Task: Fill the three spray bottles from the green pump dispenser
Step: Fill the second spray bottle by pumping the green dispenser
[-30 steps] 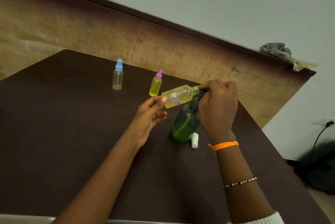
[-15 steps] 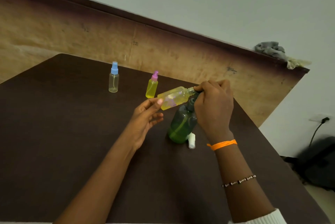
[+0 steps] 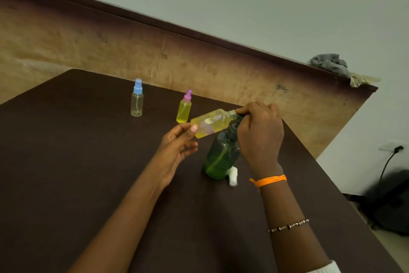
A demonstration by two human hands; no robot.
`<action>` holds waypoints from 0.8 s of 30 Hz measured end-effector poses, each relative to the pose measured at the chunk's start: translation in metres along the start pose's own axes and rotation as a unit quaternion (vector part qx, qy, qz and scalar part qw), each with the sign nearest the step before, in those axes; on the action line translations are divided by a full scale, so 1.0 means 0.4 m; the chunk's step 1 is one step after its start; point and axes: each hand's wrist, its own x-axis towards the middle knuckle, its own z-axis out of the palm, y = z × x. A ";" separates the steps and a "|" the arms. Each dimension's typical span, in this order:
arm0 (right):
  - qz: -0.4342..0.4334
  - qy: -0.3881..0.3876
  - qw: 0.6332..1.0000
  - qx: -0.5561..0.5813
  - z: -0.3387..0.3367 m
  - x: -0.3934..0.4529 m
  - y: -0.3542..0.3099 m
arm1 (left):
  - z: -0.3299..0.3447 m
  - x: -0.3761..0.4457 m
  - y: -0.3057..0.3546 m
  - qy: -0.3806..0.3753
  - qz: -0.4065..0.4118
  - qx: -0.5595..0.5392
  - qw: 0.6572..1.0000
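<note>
The green pump dispenser (image 3: 218, 157) stands on the dark table (image 3: 66, 162). My right hand (image 3: 260, 133) grips its dark pump head from above. An uncapped spray bottle (image 3: 211, 123) partly filled with yellow liquid is held tilted, its open neck at the pump spout under my right fingers. My left hand (image 3: 177, 146) pinches that bottle by its base. Its white spray cap (image 3: 233, 176) lies on the table beside the dispenser. A pink-capped bottle (image 3: 184, 109) with yellow liquid and a blue-capped bottle (image 3: 137, 100) that looks clear stand upright farther back.
A wooden panel (image 3: 199, 67) rises just behind the table, with a grey cloth (image 3: 327, 63) on its top right corner. The table's right edge runs diagonally; beyond it are a dark bag (image 3: 389, 202) on the floor and a wall plug (image 3: 397, 148).
Both hands and the tilted bottle keep the same pose at the pump. Only the view has shifted slightly.
</note>
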 end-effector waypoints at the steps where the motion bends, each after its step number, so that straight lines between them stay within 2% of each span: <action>1: 0.011 0.006 1.000 0.014 0.006 -0.010 0.000 | -0.001 0.000 -0.002 -0.002 0.001 0.001 1.000; 7: 0.042 0.058 0.997 0.012 0.063 -0.090 -0.021 | -0.017 0.006 -0.005 -0.002 0.001 -0.005 1.000; 13: 0.001 0.000 1.000 -0.031 -0.009 -0.006 -0.021 | -0.001 -0.008 0.003 -0.006 -0.002 0.009 1.000; 16: 0.043 -0.043 0.998 -0.006 -0.012 0.011 -0.021 | -0.003 -0.006 0.002 -0.005 -0.002 0.006 1.000; 21: 0.041 0.044 0.998 0.010 0.054 -0.082 -0.018 | -0.012 0.003 -0.006 -0.001 -0.009 0.003 1.000; 24: 0.027 0.038 0.999 -0.011 0.045 -0.061 -0.010 | -0.011 -0.001 -0.004 0.002 -0.017 0.004 1.000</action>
